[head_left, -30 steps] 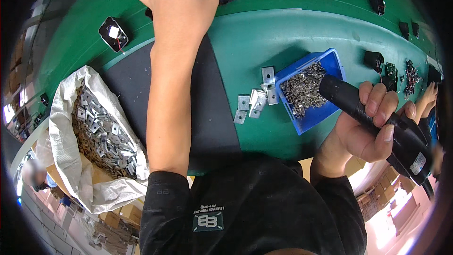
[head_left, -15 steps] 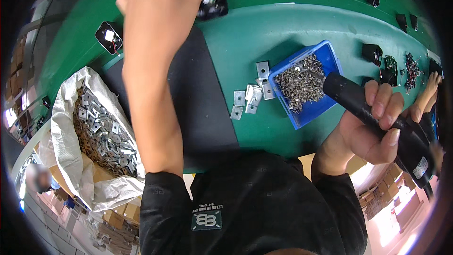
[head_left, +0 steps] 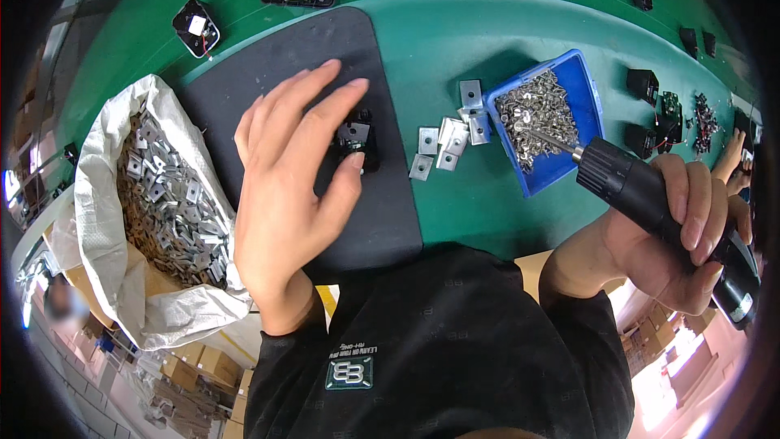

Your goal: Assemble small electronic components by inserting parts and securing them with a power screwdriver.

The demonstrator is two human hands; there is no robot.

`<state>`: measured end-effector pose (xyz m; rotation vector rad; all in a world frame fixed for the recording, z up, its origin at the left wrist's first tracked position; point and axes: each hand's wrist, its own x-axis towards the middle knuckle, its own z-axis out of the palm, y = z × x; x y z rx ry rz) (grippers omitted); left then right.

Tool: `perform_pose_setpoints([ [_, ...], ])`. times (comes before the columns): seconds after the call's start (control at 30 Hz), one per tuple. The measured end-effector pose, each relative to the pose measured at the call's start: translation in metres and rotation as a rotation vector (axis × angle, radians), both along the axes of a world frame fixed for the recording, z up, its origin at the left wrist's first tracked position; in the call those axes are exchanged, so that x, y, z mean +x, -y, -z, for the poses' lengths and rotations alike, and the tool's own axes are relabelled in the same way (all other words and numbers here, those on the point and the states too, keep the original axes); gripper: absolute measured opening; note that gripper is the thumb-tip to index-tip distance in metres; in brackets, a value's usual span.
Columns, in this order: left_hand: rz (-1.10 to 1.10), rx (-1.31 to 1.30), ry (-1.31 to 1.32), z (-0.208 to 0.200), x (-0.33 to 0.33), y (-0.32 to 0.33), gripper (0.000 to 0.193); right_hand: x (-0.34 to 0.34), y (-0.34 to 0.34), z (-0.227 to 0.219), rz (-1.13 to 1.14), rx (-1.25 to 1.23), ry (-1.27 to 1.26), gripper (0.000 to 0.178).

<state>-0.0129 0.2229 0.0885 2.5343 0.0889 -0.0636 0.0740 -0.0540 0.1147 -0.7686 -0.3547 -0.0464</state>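
Clasping a black screwdriver (head_left: 613,172), the right hand (head_left: 660,262) holds its bit over a blue bin (head_left: 587,97) of screws (head_left: 536,110); the left hand (head_left: 291,175), grip wide, is beside a black housing (head_left: 369,149).

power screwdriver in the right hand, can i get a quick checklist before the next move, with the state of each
1. Power screwdriver firmly in the right hand: ok, the grip is closed around it.
2. Black housing over the black mat: ok, though partly hidden by the left hand.
3. Left hand steadying the housing: cannot tell; the grip is spread and contact is unclear.
4. Bit clear of the blue bin: not ok, it reaches over the screws.
5. Screw on the bit's tip: cannot tell.
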Motion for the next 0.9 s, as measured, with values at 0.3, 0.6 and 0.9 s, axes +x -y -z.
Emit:
perform_pose_setpoints([
  [0.3,0.233,-0.222,0.42,0.023,0.032,0.071,0.037,-0.013,-0.006,-0.011,0.024,-0.011,0.028,0.034],
  [0.6,0.302,-0.272,0.537,0.056,0.043,0.099,0.031,-0.016,0.009,-0.008,0.061,-0.076,0.076,0.036],
  [0.9,0.27,-0.328,0.586,0.063,0.046,0.109,0.035,-0.016,0.016,-0.008,0.038,-0.068,0.095,0.038],
])
